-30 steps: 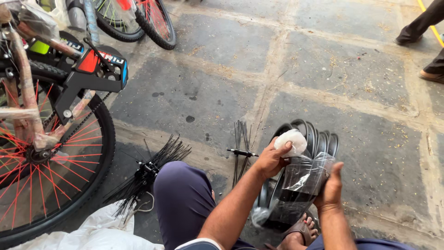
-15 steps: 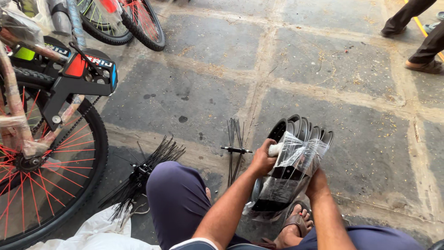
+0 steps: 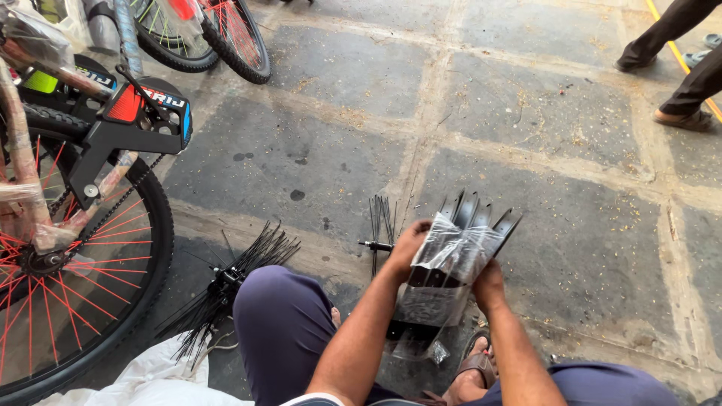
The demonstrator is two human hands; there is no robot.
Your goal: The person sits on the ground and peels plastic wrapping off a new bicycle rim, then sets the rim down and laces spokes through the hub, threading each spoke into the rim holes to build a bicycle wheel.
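Both hands, left (image 3: 407, 246) and right (image 3: 489, 286), grip one plastic-wrapped stack of four black mudguards (image 3: 451, 256).

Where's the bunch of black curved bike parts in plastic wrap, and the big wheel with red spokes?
black curved mudguards in clear plastic wrap (image 3: 451, 252), head view, on the wrapped middle.
black bicycle wheel with red spokes (image 3: 154, 248), head view, on the tyre's right side.

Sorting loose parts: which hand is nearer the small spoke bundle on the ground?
Left. The left hand is just right of the small spoke bundle; the right hand sits farther right, behind the wrapped black mudguards.
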